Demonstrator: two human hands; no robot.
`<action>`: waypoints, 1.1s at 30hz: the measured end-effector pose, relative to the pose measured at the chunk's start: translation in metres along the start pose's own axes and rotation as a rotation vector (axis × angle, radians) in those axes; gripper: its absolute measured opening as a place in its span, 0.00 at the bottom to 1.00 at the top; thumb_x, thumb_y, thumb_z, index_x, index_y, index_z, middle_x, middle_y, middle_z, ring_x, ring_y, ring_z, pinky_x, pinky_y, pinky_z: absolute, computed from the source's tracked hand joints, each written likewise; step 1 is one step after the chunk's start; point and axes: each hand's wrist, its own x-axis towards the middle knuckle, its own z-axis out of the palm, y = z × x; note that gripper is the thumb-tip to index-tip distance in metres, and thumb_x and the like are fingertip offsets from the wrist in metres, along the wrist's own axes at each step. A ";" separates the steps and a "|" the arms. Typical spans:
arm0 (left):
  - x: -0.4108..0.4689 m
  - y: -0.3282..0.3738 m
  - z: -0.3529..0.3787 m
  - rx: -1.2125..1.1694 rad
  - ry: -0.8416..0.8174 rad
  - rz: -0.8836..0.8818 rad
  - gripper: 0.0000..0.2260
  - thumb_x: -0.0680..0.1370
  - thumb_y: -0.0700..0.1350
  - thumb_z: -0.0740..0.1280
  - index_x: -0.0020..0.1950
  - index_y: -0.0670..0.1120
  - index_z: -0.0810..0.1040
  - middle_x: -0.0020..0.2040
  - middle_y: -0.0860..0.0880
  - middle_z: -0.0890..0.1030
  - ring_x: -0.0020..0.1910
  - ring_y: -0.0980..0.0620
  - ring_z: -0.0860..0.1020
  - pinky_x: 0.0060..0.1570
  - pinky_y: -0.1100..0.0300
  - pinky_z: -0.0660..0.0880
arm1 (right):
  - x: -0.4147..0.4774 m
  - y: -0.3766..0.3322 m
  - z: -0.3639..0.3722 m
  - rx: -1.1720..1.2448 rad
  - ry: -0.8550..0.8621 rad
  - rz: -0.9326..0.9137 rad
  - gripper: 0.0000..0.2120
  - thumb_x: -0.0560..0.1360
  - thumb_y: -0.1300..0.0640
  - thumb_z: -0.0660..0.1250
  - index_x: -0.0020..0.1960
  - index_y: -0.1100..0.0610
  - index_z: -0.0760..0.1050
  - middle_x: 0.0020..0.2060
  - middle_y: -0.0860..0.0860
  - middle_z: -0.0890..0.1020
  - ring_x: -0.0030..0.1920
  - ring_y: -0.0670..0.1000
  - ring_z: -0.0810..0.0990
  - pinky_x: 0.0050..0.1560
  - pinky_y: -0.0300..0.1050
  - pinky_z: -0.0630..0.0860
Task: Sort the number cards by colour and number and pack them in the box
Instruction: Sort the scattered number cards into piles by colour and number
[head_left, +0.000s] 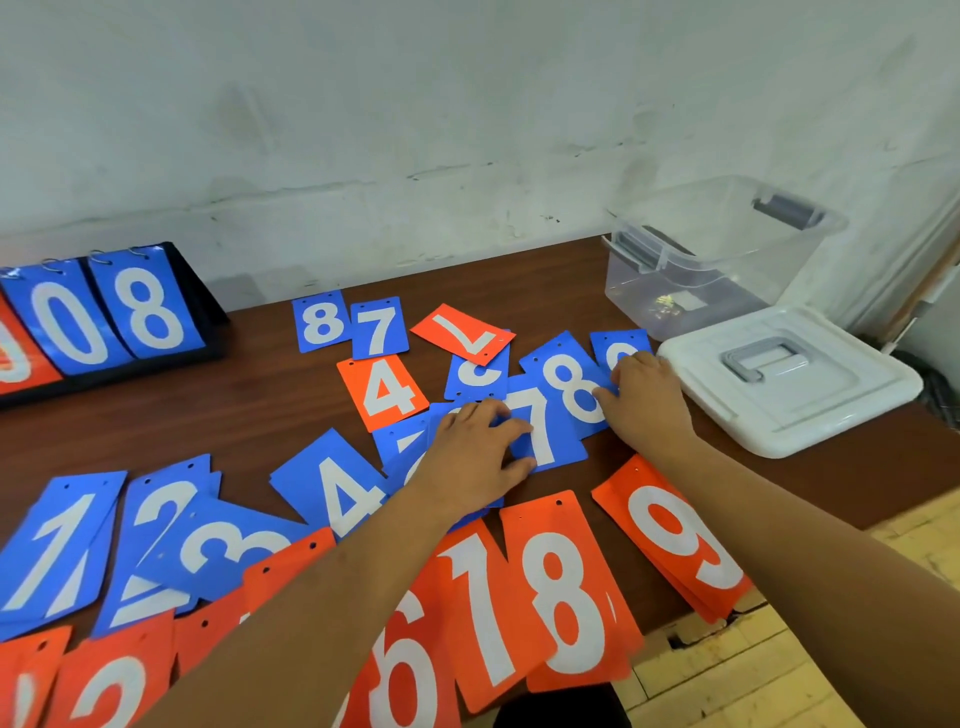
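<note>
Box (675, 296) empty, beyond right fingers: nothing packed. Sorted piles (561, 597) lie nearer than fingers; loose cards (384, 389) beyond them, unsorted. Left hand (467, 460) fingers spread flat on blue 7 (550, 441); right hand (649, 405) fingers bent on blue 8 (566, 384), pinch unclear.

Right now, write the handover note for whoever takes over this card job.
Left hand presses flat on the blue 7 card. Right hand touches the blue 8 card, grip unclear.
Done: blue piles 1 to 4 and orange piles lie in rows near the table edge.
Left: loose cards mid-table, such as the orange 4, need sorting. The box stands open, no cards seen inside, lid beside it; nothing packed.
</note>
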 end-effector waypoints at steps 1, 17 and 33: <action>0.000 -0.001 0.000 0.000 -0.001 0.002 0.22 0.80 0.59 0.61 0.74 0.57 0.68 0.74 0.52 0.63 0.75 0.50 0.60 0.73 0.49 0.57 | 0.001 -0.001 0.002 0.055 -0.002 -0.001 0.11 0.76 0.53 0.69 0.47 0.61 0.74 0.44 0.53 0.75 0.48 0.52 0.74 0.52 0.46 0.71; -0.001 -0.009 0.006 -0.004 0.029 0.041 0.22 0.81 0.59 0.60 0.74 0.57 0.67 0.75 0.52 0.63 0.75 0.51 0.59 0.74 0.50 0.56 | 0.058 -0.013 0.015 -0.126 -0.027 0.057 0.15 0.75 0.50 0.67 0.50 0.62 0.75 0.55 0.63 0.76 0.60 0.63 0.72 0.62 0.54 0.68; -0.002 -0.006 -0.005 -0.044 0.147 0.015 0.20 0.81 0.58 0.58 0.71 0.54 0.71 0.70 0.52 0.70 0.69 0.51 0.67 0.69 0.51 0.63 | 0.010 -0.013 -0.023 -0.102 -0.068 0.017 0.14 0.71 0.55 0.66 0.32 0.59 0.64 0.34 0.56 0.70 0.39 0.58 0.73 0.39 0.45 0.66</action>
